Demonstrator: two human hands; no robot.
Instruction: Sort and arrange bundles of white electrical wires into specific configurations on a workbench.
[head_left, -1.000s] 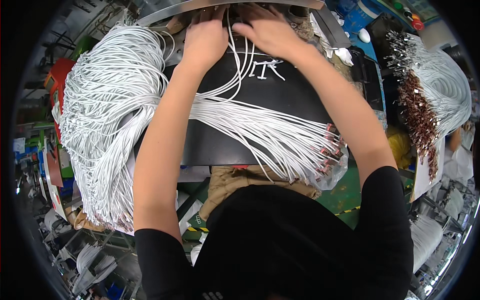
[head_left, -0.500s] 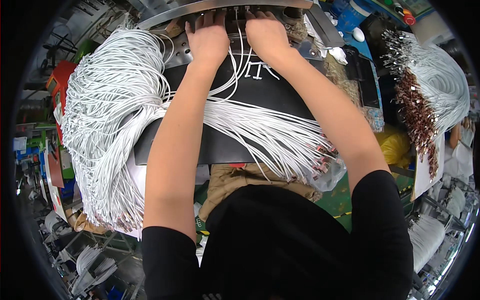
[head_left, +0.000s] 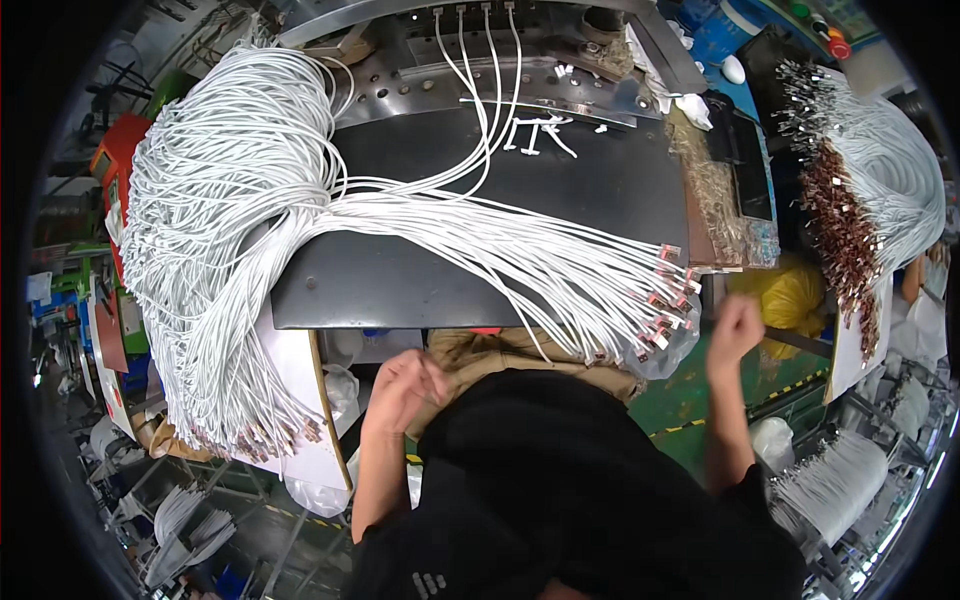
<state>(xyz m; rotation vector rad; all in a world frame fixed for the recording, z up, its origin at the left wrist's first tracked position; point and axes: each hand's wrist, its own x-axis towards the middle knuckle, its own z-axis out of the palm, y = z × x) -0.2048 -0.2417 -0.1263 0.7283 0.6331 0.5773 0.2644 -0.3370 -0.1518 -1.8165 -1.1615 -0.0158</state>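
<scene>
My left hand (head_left: 408, 388), its fingers curled in and holding nothing visible, is drawn back by my lap below the black work mat (head_left: 380, 290). On the right, my right hand (head_left: 738, 328) is closed like a fist beside a yellow plastic bag, with nothing showing in it. Several white cables (head_left: 492, 75) stand side by side with their connectors set in the metal machine (head_left: 400, 80) at the far edge; neither hand touches them. A tied bundle of white cables (head_left: 470, 235) lies across the mat, its connector ends fanned toward the right.
A large heap of white cables (head_left: 230, 150) fills the left side. Small white plastic pieces (head_left: 530, 137) lie near the machine. More cables with brown ends (head_left: 840, 210) stand on the right, past the yellow bag (head_left: 792, 300). A red box (head_left: 118, 170) is at far left.
Both hands have left the cable connectors at the machine and come back toward my body, the left to my lap, the right out to the side. The cables stay in the machine.
</scene>
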